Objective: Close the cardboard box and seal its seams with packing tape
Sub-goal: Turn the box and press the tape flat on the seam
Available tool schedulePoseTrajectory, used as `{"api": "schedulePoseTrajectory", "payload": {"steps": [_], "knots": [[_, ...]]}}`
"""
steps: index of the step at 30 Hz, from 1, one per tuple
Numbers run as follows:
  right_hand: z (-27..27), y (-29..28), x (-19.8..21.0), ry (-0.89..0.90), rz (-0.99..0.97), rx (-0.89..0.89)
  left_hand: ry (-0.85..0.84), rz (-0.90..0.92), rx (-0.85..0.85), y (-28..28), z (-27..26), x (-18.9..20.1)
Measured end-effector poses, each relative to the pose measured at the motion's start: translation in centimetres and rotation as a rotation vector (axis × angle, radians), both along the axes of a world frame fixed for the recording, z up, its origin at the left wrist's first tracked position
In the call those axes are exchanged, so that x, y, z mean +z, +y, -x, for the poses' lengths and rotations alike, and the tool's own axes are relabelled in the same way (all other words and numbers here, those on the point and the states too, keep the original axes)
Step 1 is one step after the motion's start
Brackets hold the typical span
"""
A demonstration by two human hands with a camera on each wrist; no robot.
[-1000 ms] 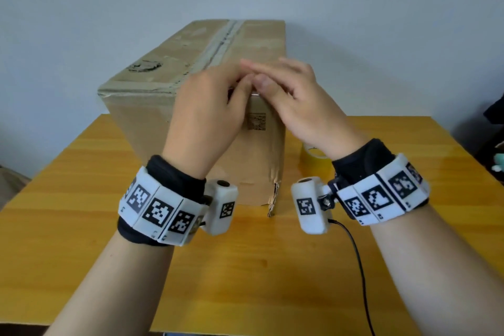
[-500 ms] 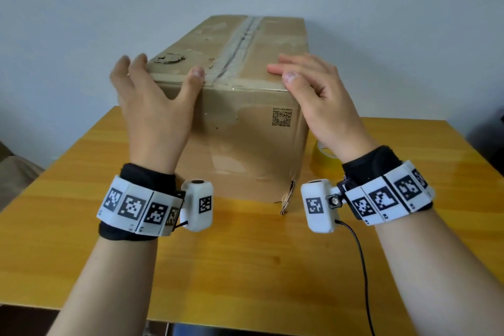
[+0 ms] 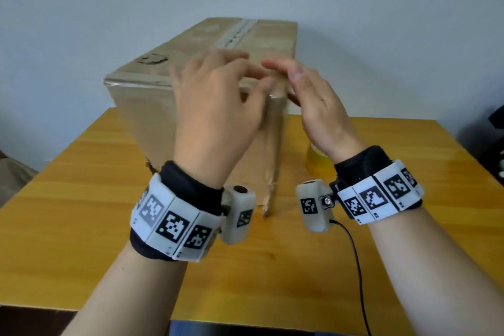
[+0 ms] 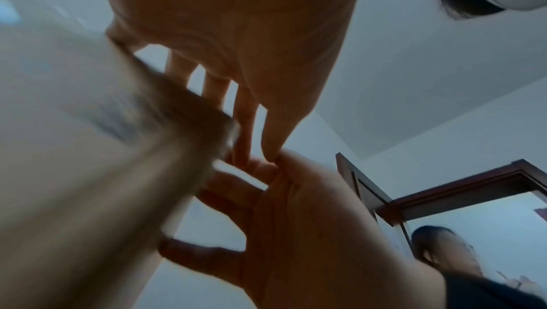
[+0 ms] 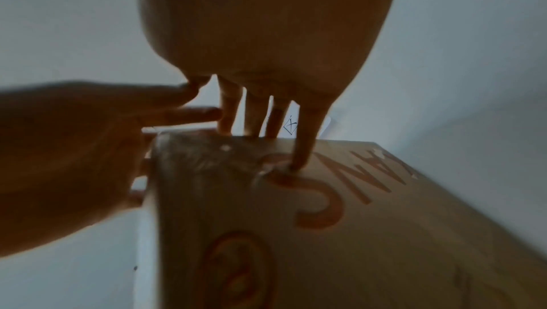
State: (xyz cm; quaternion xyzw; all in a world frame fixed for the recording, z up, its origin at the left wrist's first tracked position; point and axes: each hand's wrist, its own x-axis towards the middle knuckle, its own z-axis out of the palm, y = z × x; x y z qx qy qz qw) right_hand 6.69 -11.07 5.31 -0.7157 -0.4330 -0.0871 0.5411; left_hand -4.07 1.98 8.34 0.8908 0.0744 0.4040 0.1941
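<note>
Meeting at the cardboard box's (image 3: 152, 95) near top corner, both hands (image 3: 215, 106) (image 3: 316, 106) are loosely spread, gripping nothing.

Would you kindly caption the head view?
Both hands, left hand and right hand, meet at the cardboard box corner.

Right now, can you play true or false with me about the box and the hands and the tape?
1. The cardboard box stands on the wooden table. True.
2. The box's top flaps stand wide open. False: the top is closed, with a strip of tape along its middle seam.
3. The tape roll sits on top of the box. False: it sits on the table, to the right of the box, partly hidden behind the right wrist.
4. Both hands are at the box's near top corner. True: the left hand and the right hand meet there with straight fingers.
5. The right hand holds scissors. False: it holds no tool.
</note>
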Motion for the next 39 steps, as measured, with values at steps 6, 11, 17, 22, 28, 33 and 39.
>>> {"api": "schedulePoseTrajectory", "payload": {"steps": [6, 11, 17, 22, 28, 33, 39], "knots": [[-0.4, 0.4, 0.7, -0.029, -0.112, 0.086, 0.102, -0.013, 0.060, -0.8, 0.4, 0.1], [-3.0, 2.8, 2.5, -0.046, 0.085, 0.007, 0.155, 0.016, 0.128, -0.2, 1.7, 0.4], [-5.4, 5.4, 2.9, -0.095, 0.282, -0.184, 0.114, 0.245, 0.065, 1.4, 2.9, 0.5], [-2.8, 6.4, 2.8, -0.319, 0.379, -0.300, 0.090, 0.362, 0.153, 4.8, 4.7, 1.7], [-3.4, 6.7, 3.0, -0.218, 0.331, -0.210, 0.129, 0.184, 0.284, 4.9, 3.0, 1.0], [-7.6, 4.7, 3.1, -0.083, 0.388, -0.500, 0.365, 0.058, 0.322, 2.6, 0.8, -0.8], [-9.6, 3.6, 4.0, -0.078, 0.483, -0.598, 0.317, 0.083, 0.364, 2.3, -0.6, -1.7]]}}
